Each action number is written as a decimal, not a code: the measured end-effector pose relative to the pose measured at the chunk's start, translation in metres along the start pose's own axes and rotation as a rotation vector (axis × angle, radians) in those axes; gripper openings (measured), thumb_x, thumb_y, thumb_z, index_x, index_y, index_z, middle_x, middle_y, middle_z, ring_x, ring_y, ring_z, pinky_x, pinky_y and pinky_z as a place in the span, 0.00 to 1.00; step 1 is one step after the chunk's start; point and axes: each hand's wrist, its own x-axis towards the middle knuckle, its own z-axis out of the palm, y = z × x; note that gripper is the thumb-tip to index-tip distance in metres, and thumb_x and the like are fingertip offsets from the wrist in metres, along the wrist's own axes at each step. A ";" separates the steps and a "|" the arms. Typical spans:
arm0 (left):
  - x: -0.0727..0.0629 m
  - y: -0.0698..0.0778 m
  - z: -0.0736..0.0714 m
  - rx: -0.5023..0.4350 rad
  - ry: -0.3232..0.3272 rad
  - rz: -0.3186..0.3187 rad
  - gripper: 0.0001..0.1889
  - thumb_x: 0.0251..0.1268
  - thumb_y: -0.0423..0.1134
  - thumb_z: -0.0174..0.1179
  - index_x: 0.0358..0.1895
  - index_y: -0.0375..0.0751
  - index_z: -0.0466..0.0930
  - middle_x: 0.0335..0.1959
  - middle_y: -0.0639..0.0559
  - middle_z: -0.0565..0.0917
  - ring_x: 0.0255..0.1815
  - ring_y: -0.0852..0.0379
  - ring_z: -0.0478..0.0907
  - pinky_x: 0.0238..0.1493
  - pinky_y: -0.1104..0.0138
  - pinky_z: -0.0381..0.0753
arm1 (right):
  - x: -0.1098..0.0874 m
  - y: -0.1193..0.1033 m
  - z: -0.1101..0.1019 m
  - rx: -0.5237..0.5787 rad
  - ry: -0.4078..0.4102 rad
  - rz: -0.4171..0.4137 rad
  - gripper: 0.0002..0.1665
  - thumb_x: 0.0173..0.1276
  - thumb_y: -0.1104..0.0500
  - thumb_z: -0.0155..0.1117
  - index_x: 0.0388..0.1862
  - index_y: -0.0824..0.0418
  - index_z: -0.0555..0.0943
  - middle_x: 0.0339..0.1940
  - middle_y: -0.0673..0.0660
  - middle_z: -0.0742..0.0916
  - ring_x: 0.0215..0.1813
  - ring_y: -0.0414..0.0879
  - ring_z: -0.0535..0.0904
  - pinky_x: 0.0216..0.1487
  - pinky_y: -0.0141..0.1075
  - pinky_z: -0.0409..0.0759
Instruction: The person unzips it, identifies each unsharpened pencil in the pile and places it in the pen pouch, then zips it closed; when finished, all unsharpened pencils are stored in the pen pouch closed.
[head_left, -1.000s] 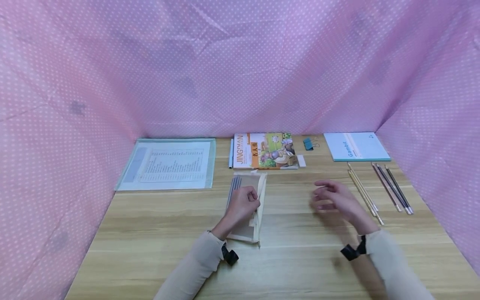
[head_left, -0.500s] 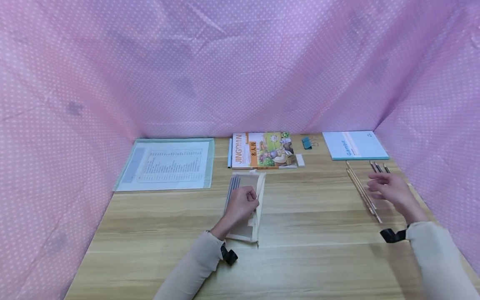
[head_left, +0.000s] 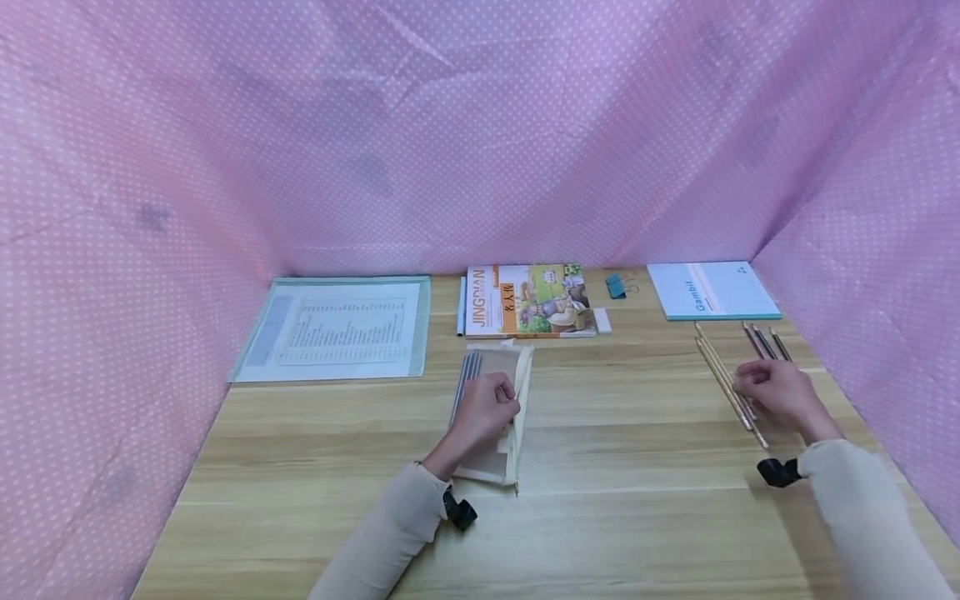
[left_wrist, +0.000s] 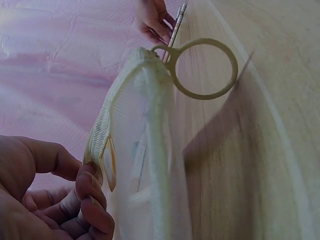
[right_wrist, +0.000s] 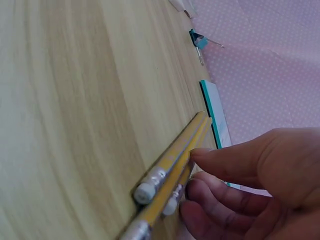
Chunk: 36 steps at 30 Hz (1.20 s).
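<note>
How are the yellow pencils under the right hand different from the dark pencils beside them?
The yellow pencils have light yellow bodies; the dark pencils look brown to black. The right hand touches the yellow pencils with its fingertips, while it covers most of the dark pencils in the head view, and contact there cannot be told. The yellow pencils lie nearer the table's middle, the dark ones nearer the pink cloth. Both groups lie flat, roughly parallel.
</note>
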 end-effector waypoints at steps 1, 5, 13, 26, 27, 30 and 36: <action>0.000 0.000 0.000 -0.003 -0.002 -0.004 0.03 0.57 0.27 0.61 0.28 0.38 0.79 0.18 0.53 0.78 0.18 0.62 0.72 0.20 0.72 0.68 | 0.001 0.000 0.000 -0.003 0.003 -0.002 0.27 0.67 0.60 0.62 0.57 0.80 0.73 0.40 0.70 0.86 0.29 0.37 0.79 0.29 0.32 0.80; 0.000 0.000 0.000 -0.002 -0.001 0.001 0.03 0.56 0.27 0.61 0.28 0.37 0.79 0.18 0.53 0.78 0.18 0.62 0.72 0.20 0.72 0.68 | 0.002 0.001 0.000 -0.005 0.005 -0.004 0.26 0.66 0.62 0.62 0.56 0.80 0.74 0.38 0.68 0.87 0.27 0.36 0.80 0.28 0.31 0.80; 0.000 0.001 0.000 -0.014 -0.016 -0.017 0.03 0.57 0.28 0.61 0.29 0.38 0.79 0.18 0.53 0.78 0.18 0.62 0.72 0.19 0.72 0.67 | 0.001 0.002 -0.001 0.069 -0.055 0.017 0.24 0.70 0.64 0.60 0.58 0.82 0.72 0.37 0.65 0.87 0.29 0.37 0.82 0.31 0.33 0.83; -0.001 0.002 -0.001 -0.002 -0.018 -0.011 0.03 0.59 0.28 0.61 0.29 0.39 0.79 0.18 0.54 0.77 0.17 0.62 0.71 0.18 0.73 0.65 | 0.002 0.008 -0.002 -0.042 -0.001 -0.001 0.21 0.67 0.65 0.59 0.54 0.80 0.76 0.37 0.70 0.87 0.26 0.42 0.80 0.26 0.34 0.78; -0.001 0.002 -0.001 -0.003 -0.019 -0.014 0.03 0.59 0.28 0.61 0.29 0.39 0.79 0.18 0.54 0.77 0.17 0.62 0.71 0.18 0.73 0.65 | 0.002 0.010 -0.003 -0.051 0.001 0.002 0.21 0.67 0.65 0.59 0.54 0.80 0.76 0.37 0.70 0.87 0.27 0.42 0.80 0.26 0.34 0.77; -0.001 0.002 -0.001 0.000 -0.017 -0.018 0.03 0.58 0.28 0.61 0.29 0.39 0.79 0.18 0.54 0.77 0.17 0.62 0.71 0.18 0.73 0.65 | 0.002 0.015 -0.006 -0.096 0.024 -0.003 0.21 0.66 0.65 0.60 0.53 0.79 0.77 0.36 0.70 0.88 0.28 0.42 0.79 0.28 0.34 0.75; 0.000 0.001 -0.002 0.003 -0.004 -0.003 0.03 0.57 0.28 0.61 0.28 0.38 0.79 0.17 0.54 0.77 0.17 0.63 0.71 0.19 0.72 0.66 | -0.001 0.020 -0.014 -0.198 0.108 -0.038 0.18 0.61 0.65 0.62 0.47 0.77 0.81 0.33 0.68 0.88 0.30 0.46 0.78 0.32 0.35 0.70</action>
